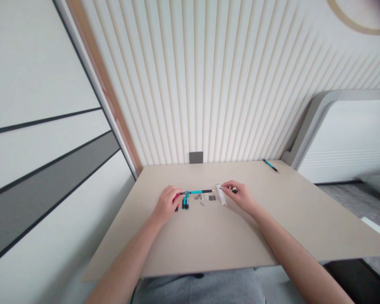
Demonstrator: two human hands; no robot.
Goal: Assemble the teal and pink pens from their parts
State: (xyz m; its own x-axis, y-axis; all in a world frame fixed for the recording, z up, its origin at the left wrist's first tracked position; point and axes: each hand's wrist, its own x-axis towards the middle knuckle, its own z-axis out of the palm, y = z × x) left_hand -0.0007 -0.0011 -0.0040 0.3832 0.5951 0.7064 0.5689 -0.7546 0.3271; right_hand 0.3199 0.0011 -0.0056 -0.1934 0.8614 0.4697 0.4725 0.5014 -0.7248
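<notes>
My left hand (170, 202) is closed on a blue and black pen (198, 192), held level with its pale tip toward the right. Under and beside that hand lie several blue and black pen parts (185, 202) and a red piece (176, 205). My right hand (239, 195) pinches something small and thin, too tiny to name, over the top of a narrow white tray (222, 196). Small grey parts (212, 197) and clear parts (204, 196) are grouped between the hands. Some black and white pieces (234, 190) show by my right fingers, partly hidden.
Another blue and black pen (270, 166) lies at the far right of the beige table (205, 240). Behind the table rises a ribbed white wall (177, 84) with a dark socket (196, 157). A white cabinet (38, 67) stands left, a white headboard (345, 131) right.
</notes>
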